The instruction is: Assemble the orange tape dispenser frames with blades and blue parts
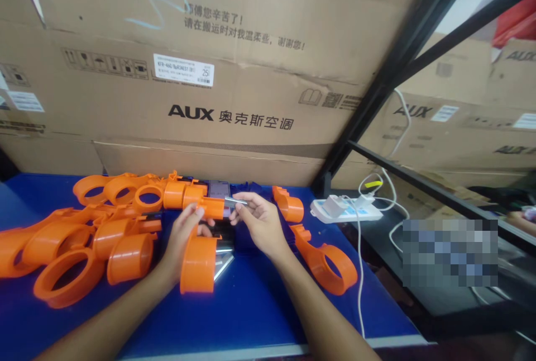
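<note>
**Orange holders on a blue bench, a metal strip going in**

Large brown AUX cartons (218, 70) wall off the back of a blue worktable (251, 305), with a black steel rack (377, 98) to the right and a white power strip (347, 210) at the table's far corner. A heap of orange plastic ring pieces (84, 238) covers the table's left half; two more orange pieces (326, 260) lie just right of the hands.

The left hand (184, 238) is closed around an orange holder (201, 255), which stands between the two forearms with its ring end toward the camera. The right hand (255, 221) pinches a thin metal strip (235, 200) between thumb and fingertips, holding it at the holder's upper end. Whether the strip is already seated is hard to tell from here. A few more metal strips (224, 263) lie just behind the holder.

The holder looks like light, stiff moulded plastic, best gripped around its ring wall. The strip is likely thin, springy and sharp-edged; holding it by its flat faces near one end seems safest.
</note>
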### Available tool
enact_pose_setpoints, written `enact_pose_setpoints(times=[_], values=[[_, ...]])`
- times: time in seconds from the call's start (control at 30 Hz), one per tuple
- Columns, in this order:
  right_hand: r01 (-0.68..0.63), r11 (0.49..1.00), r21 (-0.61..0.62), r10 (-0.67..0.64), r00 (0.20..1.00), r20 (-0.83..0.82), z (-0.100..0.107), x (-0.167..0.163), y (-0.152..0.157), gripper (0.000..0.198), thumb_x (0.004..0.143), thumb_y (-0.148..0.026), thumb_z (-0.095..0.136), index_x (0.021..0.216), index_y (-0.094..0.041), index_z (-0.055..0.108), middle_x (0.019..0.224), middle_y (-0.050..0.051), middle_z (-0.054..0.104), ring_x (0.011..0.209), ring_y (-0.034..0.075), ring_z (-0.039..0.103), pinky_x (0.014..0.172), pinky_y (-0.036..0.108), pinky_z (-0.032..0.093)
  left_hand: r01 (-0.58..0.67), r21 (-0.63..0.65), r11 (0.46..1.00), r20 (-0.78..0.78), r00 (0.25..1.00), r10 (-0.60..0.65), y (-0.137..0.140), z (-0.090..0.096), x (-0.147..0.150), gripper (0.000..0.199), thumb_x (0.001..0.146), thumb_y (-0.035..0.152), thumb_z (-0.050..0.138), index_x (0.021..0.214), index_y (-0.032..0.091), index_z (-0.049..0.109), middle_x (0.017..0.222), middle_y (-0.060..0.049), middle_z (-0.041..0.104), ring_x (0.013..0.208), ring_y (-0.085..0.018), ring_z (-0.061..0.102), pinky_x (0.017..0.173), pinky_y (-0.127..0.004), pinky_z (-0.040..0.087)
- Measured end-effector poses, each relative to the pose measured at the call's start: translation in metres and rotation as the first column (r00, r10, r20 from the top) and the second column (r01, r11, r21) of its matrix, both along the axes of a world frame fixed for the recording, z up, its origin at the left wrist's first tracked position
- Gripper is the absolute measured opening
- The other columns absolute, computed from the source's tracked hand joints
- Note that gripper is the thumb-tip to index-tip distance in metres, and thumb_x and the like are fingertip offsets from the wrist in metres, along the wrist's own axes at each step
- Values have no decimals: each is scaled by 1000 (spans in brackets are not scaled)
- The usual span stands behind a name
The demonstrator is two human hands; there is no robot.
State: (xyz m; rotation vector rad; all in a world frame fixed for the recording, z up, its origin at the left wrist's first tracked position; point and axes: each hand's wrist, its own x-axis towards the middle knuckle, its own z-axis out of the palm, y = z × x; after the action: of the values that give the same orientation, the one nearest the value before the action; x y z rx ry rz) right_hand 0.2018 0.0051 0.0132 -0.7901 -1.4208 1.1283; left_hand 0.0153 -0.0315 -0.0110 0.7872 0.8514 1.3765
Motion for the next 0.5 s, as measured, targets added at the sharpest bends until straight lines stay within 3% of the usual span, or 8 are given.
enact_pose_setpoints(times=[0.3,0.43,0.5], values=[[60,997,50,-64,994,87,-2,-5,-6,26,92,-42,72,106,-21,73,76,2,71,65,17,67,66,33,58,-3,3,1000,-32,999,3,0,-2,2,47,73,57,84,87,18,63,71,-1,67,50,-11,56,46,-21,45],[149,987,64,-154,986,68,0,-2,-4,30,87,-39,77,112,-22,75,95,6,74,72,17,66,65,31,58,-43,5,999,-25,999,43,0,-1,2,45,75,56,83,81,19,59,68,0,65,51,-11,56,48,-20,46],[211,976,55,-214,976,38,1,2,-1,31,85,-39,78,111,-22,76,92,5,73,69,16,64,60,29,55,-70,4,998,-2,998,70,-1,0,2,44,76,55,83,80,20,57,67,1,64,52,-11,56,50,-21,47]])
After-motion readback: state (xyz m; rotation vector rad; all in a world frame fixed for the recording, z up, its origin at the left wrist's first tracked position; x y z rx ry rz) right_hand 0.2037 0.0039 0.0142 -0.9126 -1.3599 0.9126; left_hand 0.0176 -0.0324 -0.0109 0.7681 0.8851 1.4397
